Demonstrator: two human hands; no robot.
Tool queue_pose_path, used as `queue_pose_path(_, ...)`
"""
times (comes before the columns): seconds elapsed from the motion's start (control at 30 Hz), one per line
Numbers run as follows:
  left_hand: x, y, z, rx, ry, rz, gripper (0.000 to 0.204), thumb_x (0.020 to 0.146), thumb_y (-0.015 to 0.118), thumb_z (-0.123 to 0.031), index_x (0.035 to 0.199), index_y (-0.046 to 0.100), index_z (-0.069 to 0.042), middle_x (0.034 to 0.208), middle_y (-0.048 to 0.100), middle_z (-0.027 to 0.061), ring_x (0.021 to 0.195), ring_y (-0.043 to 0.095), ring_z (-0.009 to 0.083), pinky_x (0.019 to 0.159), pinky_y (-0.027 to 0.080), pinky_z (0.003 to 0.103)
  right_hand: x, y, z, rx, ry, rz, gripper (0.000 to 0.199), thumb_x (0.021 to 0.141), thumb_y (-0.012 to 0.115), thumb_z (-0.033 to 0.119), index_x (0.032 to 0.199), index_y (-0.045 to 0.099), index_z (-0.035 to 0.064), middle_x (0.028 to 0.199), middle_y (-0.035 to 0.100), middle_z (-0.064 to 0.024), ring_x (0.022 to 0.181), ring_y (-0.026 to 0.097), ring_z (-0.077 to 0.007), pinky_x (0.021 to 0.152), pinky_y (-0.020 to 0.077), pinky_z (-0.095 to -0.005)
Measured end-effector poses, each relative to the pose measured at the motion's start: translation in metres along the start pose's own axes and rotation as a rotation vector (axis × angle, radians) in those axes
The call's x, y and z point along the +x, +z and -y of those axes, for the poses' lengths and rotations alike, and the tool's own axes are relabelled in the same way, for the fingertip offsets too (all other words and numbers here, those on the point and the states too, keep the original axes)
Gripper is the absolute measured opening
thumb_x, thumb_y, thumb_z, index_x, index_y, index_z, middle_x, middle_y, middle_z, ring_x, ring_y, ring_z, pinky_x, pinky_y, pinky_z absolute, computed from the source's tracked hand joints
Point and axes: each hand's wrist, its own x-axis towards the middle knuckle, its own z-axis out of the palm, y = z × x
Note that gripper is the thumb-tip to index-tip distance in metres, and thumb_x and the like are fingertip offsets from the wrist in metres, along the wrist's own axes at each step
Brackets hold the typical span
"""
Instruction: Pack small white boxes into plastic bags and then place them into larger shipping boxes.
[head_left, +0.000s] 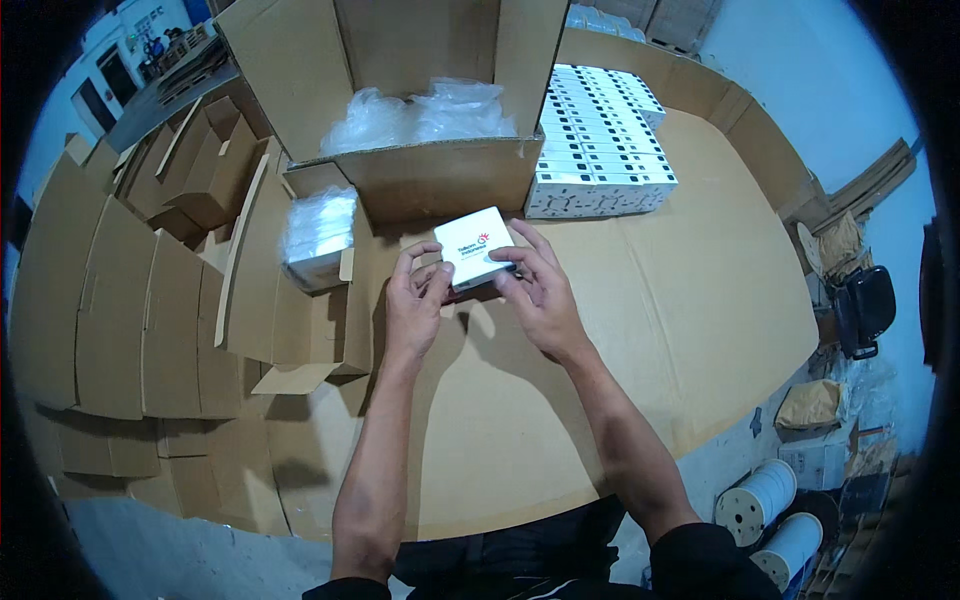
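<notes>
Between my two hands is a small white box (467, 262) with a red mark and dark print on its top face. My left hand (415, 300) grips its left side, thumb along the near edge. My right hand (543, 290) holds the right side, thumb on the top face and fingers around the far corner. The box is slightly tilted above the cardboard-covered table (640, 330). Just left of my left hand stands an open cardboard carton (318, 335), partly filled with items in clear plastic wrap (320, 235).
A large open carton (440, 180) holding clear plastic bags (420, 118) stands ahead. Stacked white boxes (600, 185) sit to its right. Several folded cardboard cartons (110, 300) crowd the left. Cable spools (757, 502) and a black chair (864, 310) are on the floor at right.
</notes>
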Motion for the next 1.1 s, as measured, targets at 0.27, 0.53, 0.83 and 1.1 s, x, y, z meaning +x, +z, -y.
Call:
queue_pose_path(0.27, -0.001, 0.009, -0.006, 0.077, 0.17, -0.06, 0.045, 0.094, 0.062, 0.006, 0.136, 0.048, -0.001, 0.126, 0.063, 0.0173, 0.118, 0.062, 0.0212, 0.1, 0.053, 0.034, 0.004, -0.005, -0.038, -0.026, 0.108, -0.093, 0.034, 0.093, 0.068, 0.001, 0.122, 0.049, 0.0014, 0.108, 0.073, -0.0182, 0.103, 0.072, -0.0263, 0.088, 0.0562, -0.0354)
queue_pose_path(0.53, -0.003, 0.002, 0.003, 0.235, 0.203, -0.034, 0.047, 0.091, 0.059, 0.011, 0.135, 0.049, -0.002, 0.126, 0.065, 0.0185, 0.118, 0.065, 0.0226, 0.103, 0.053, 0.034, 0.002, -0.006, -0.025, -0.192, 0.091, -0.051, 0.041, 0.088, 0.067, -0.005, 0.124, 0.048, 0.0014, 0.11, 0.071, -0.025, 0.108, 0.07, -0.038, 0.092, 0.0546, -0.0427)
queue_pose_path(0.83, -0.007, 0.006, -0.005, 0.381, 0.209, -0.026, 0.051, 0.093, 0.065, 0.002, 0.14, 0.044, -0.001, 0.128, 0.06, 0.0165, 0.124, 0.057, 0.0223, 0.107, 0.046, 0.037, 0.002, -0.006, -0.02, -0.249, 0.046, -0.009, 0.048, 0.087, 0.065, -0.005, 0.131, 0.046, -0.0014, 0.117, 0.069, -0.0246, 0.115, 0.067, -0.038, 0.098, 0.0529, -0.0439)
queue_pose_path(1.1, -0.012, 0.019, -0.046, 0.556, 0.705, -0.283, 0.025, 0.102, 0.054, -0.016, 0.12, 0.06, -0.001, 0.113, 0.063, 0.0109, 0.106, 0.06, 0.0207, 0.096, 0.048, 0.035, -0.007, -0.018, -0.038, -0.55, -0.044, -0.107, 0.059, 0.078, 0.06, -0.002, 0.136, 0.047, 0.0001, 0.13, 0.06, -0.0214, 0.122, 0.055, -0.0411, 0.107, 0.0425, -0.0494)
